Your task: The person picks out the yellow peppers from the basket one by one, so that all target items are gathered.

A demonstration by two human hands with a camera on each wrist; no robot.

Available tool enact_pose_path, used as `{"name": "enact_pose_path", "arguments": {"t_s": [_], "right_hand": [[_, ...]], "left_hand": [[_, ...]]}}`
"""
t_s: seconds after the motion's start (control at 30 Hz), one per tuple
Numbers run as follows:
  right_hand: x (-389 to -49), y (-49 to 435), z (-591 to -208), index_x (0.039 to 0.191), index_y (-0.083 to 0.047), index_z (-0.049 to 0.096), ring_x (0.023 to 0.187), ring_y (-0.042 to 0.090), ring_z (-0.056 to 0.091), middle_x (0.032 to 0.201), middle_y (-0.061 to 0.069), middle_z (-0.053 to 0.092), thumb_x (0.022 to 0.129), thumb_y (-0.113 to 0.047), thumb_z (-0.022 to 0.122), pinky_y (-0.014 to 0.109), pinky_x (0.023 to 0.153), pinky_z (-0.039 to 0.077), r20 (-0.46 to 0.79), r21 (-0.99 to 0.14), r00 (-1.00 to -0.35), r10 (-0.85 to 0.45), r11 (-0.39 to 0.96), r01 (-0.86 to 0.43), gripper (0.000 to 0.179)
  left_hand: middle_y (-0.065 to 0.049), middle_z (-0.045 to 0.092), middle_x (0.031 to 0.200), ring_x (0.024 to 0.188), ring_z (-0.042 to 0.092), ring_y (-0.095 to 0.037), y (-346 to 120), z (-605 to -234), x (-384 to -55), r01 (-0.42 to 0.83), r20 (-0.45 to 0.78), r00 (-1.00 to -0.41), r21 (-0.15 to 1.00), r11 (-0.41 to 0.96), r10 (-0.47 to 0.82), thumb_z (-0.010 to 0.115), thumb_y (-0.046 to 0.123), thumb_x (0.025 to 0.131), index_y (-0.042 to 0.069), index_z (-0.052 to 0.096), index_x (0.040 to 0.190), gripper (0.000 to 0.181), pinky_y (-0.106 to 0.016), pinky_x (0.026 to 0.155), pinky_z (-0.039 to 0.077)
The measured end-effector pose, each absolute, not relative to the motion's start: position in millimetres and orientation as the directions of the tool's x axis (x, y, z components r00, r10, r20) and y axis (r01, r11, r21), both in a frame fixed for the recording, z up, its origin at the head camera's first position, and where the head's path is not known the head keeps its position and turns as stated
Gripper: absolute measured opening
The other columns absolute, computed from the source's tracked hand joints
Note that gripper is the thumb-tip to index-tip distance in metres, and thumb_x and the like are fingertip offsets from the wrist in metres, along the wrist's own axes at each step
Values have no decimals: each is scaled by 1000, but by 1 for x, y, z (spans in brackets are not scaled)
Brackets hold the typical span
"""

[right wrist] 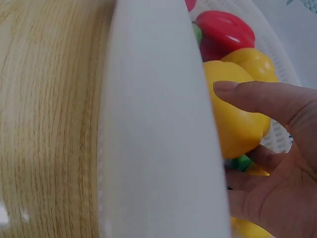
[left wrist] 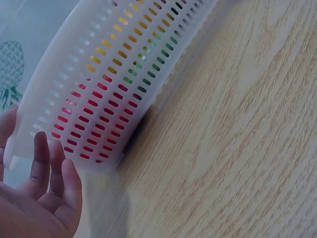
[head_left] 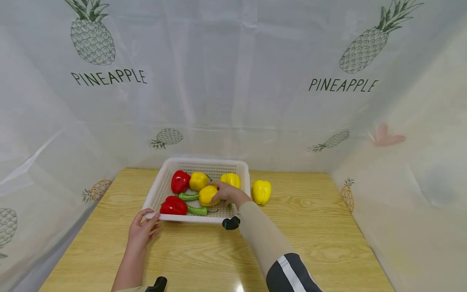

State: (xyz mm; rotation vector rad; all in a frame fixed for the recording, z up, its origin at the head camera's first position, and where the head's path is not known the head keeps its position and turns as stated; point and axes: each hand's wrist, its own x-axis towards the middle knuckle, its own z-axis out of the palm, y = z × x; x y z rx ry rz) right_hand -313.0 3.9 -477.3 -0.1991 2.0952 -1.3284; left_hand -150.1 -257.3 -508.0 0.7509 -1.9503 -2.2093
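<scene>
Where the surface (head_left: 91,247) narrows toward its far-left corner, a strip of wood separates its left edge from the white basket (head_left: 182,218). The basket sits left of middle, close to the far edge, with a broad stretch of wood between its near rim and the near edge. At the basket's near-left corner the left hand (head_left: 140,233) holds on, one digit over the rim and the other fingers loosely bent by the outer wall. Along the basket's left side lie two red peppers (head_left: 174,205), one farther back than the other. Two green chillies (head_left: 189,197) come next, with a round yellow pepper (head_left: 198,181) beyond them. Reaching in from the right, the right hand (head_left: 234,194) grips the middle yellow pepper (head_left: 207,195), thumb on one side, fingers on the other. Another, the far-right yellow pepper (head_left: 230,179), lies toward that corner of the basket. Just outside the right rim, near the far edge, is the outer yellow pepper (head_left: 262,192); from there a wide span of wood reaches the right edge.
</scene>
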Motion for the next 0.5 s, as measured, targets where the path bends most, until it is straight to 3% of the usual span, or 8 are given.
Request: {"name": "enact_pose_path", "arguments": {"t_s": [0.5], "right_hand": [[-315,10,-477,140,-15,51,118,36,49,150,15,32,81,2,76,59,88,48,-439,-842,-767,-468,511,171,66]], "left_hand": [[6,68,80,72,65,-12,-257,-508,-151,-236,-282,-873,958,-160,-398,72,26,91,18,50,113,32,-27,67,56]]}}
